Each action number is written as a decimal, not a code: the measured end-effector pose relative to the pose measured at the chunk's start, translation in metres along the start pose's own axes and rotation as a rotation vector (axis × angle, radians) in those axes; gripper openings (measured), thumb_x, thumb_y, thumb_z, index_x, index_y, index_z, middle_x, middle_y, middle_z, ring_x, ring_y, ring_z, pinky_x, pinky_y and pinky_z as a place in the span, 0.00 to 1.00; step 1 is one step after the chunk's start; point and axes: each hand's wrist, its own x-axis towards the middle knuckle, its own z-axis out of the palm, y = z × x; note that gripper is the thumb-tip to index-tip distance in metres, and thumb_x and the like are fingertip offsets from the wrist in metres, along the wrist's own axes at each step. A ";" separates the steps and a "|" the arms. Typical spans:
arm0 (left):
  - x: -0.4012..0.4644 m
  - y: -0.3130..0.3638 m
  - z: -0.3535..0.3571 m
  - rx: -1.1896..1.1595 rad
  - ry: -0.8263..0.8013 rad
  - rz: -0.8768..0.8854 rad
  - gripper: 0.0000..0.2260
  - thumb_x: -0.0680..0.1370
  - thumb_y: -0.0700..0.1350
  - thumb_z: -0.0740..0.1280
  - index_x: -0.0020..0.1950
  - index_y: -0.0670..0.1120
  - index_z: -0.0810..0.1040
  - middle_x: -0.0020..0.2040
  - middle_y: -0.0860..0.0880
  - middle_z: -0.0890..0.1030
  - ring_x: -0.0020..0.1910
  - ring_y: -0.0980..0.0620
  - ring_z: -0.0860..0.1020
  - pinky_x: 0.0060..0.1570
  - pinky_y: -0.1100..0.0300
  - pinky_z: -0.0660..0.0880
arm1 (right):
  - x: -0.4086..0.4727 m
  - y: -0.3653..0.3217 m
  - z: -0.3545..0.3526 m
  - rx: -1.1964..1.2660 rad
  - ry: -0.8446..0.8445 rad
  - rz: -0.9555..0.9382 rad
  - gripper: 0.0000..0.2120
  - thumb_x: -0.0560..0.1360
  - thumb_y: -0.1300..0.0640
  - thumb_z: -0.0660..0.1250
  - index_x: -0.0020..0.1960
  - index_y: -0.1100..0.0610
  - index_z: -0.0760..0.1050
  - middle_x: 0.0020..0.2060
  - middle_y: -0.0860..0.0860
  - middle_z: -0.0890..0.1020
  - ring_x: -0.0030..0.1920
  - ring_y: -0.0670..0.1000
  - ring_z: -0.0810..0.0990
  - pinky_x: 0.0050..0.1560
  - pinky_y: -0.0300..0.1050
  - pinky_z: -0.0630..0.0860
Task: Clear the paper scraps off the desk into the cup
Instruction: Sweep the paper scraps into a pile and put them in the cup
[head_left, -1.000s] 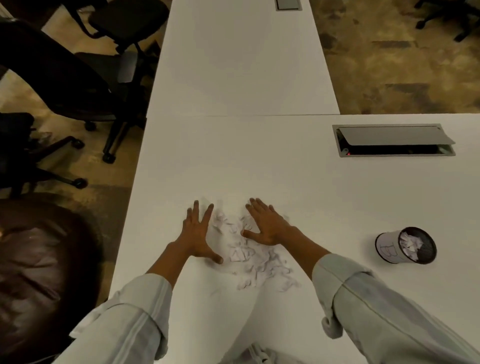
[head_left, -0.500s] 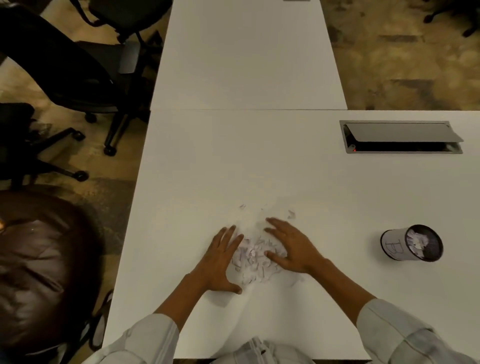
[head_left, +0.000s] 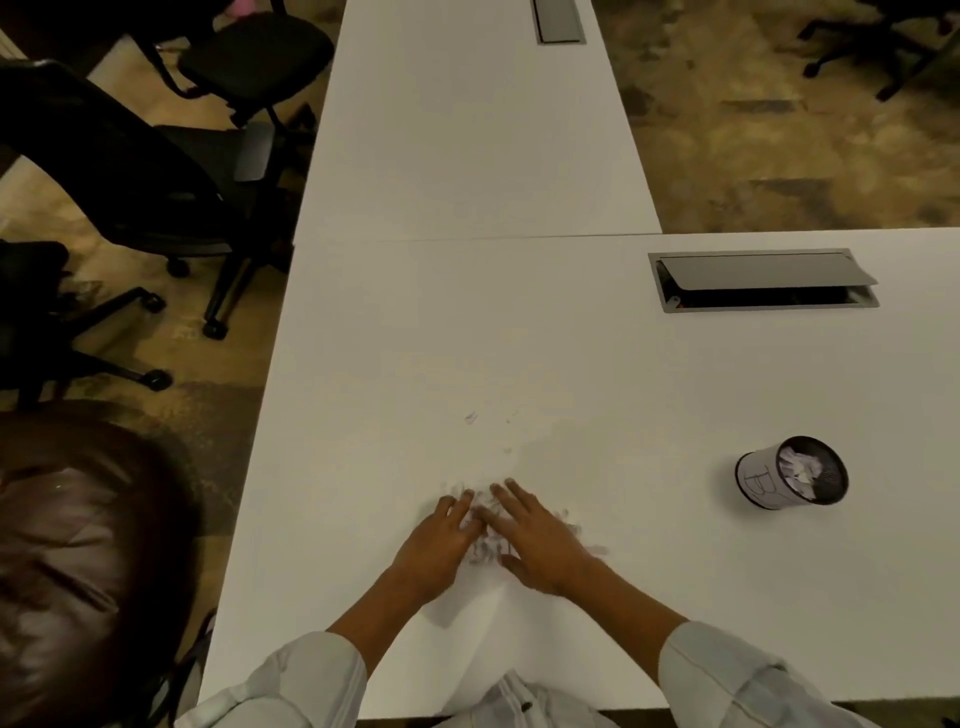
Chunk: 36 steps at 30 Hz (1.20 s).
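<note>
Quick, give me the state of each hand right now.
Left hand: open, fingers flat on the desk against the paper scraps.
Right hand: open, fingers flat over the scraps, holding nothing.

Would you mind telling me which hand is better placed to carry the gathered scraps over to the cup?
Probably the right hand: the cup stands on its side of the scraps, with bare desk between.

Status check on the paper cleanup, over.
Left hand and right hand flat, cupping scrap pile between them. Stray scraps farther out. Cup upright to right, part filled. Path clear.
</note>
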 end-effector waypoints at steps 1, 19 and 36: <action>-0.003 0.003 0.003 -0.014 0.003 -0.002 0.27 0.79 0.38 0.61 0.76 0.47 0.56 0.79 0.43 0.53 0.76 0.43 0.56 0.67 0.53 0.69 | -0.003 -0.005 0.005 -0.019 0.020 0.006 0.31 0.79 0.55 0.63 0.78 0.51 0.54 0.79 0.56 0.52 0.79 0.57 0.47 0.78 0.53 0.54; 0.047 0.048 -0.072 -0.365 0.409 -0.057 0.09 0.76 0.34 0.66 0.51 0.40 0.84 0.51 0.43 0.84 0.50 0.45 0.82 0.53 0.56 0.78 | -0.057 0.040 -0.065 0.590 0.618 0.478 0.11 0.70 0.71 0.69 0.49 0.61 0.85 0.48 0.55 0.86 0.49 0.49 0.85 0.50 0.22 0.73; 0.183 0.278 -0.128 -0.589 0.287 0.244 0.08 0.74 0.34 0.68 0.51 0.39 0.83 0.51 0.41 0.84 0.51 0.45 0.81 0.54 0.56 0.77 | -0.193 0.220 -0.178 0.457 0.682 0.910 0.10 0.71 0.64 0.72 0.52 0.60 0.84 0.50 0.57 0.86 0.51 0.55 0.83 0.50 0.37 0.74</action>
